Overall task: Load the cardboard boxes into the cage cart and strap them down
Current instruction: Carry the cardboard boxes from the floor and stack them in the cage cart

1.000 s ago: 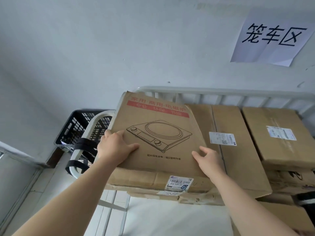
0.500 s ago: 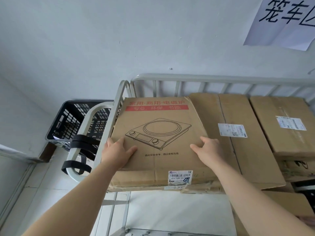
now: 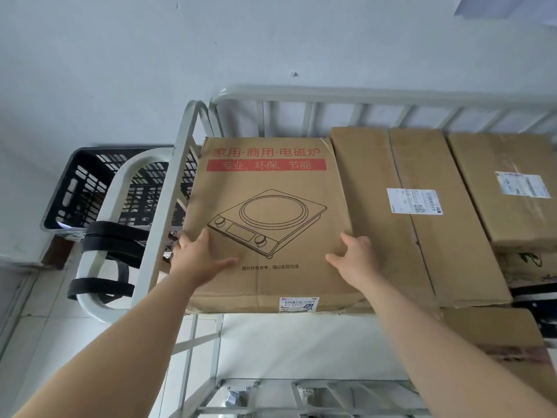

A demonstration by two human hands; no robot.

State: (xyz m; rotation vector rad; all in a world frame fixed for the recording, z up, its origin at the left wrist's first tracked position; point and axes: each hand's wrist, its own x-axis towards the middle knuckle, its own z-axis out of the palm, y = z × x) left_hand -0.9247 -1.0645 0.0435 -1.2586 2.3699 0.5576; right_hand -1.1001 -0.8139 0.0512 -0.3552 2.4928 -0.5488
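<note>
Left hand and right hand press open-palmed on cooker box by cage cart's left rail; unstrapped stack could slide out front.

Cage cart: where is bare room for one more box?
Free: the top of the long middle box, between the cooker box and the labelled right box, and the pale strip before the stack. Crowded: the left rail, tight beside the cooker box.
</note>
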